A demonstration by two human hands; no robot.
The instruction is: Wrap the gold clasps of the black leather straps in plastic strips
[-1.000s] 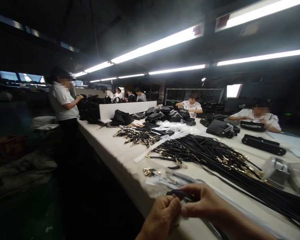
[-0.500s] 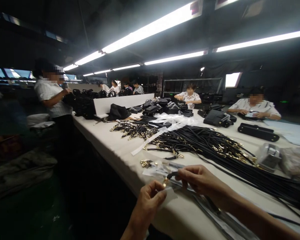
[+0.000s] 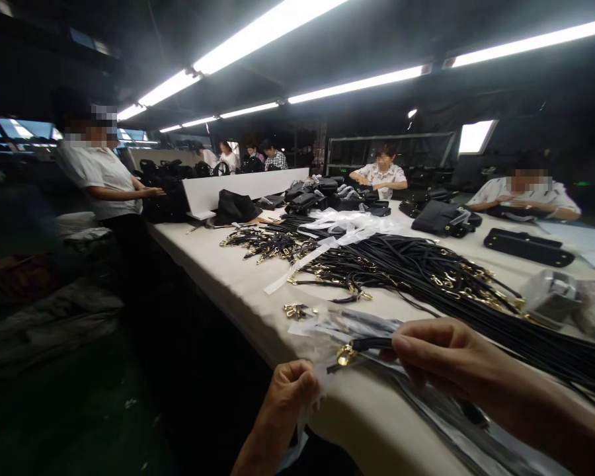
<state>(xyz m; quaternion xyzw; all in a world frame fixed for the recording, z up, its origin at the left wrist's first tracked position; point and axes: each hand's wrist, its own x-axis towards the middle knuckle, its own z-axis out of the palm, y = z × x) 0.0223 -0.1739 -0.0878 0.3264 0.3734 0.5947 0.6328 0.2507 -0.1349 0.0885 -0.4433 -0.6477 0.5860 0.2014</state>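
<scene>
My right hand (image 3: 439, 347) pinches a black strap (image 3: 371, 344) a short way behind its gold clasp (image 3: 346, 355). To its left, my left hand (image 3: 295, 383) is closed on a thin, clear plastic sleeve (image 3: 301, 423), part of which hangs below the fingers. The clasp end of the strap points toward my left hand, with a gap between. Beneath both hands, at the table's near edge, lie other straps in clear plastic (image 3: 416, 403), their gold clips (image 3: 294, 311) showing at the far end.
A large pile of black straps (image 3: 401, 258) with gold hardware covers the middle of the cream-coloured table (image 3: 203, 254). White strips (image 3: 322, 244) lie over it. Black bags (image 3: 441, 218) and a clear box (image 3: 550, 297) stand farther right. Co-workers sit across the table; one person (image 3: 99, 172) stands at left.
My hands have drawn apart: the right has moved right with the strap, the left slightly left and down with the plastic. The standing person's hands are lower.
</scene>
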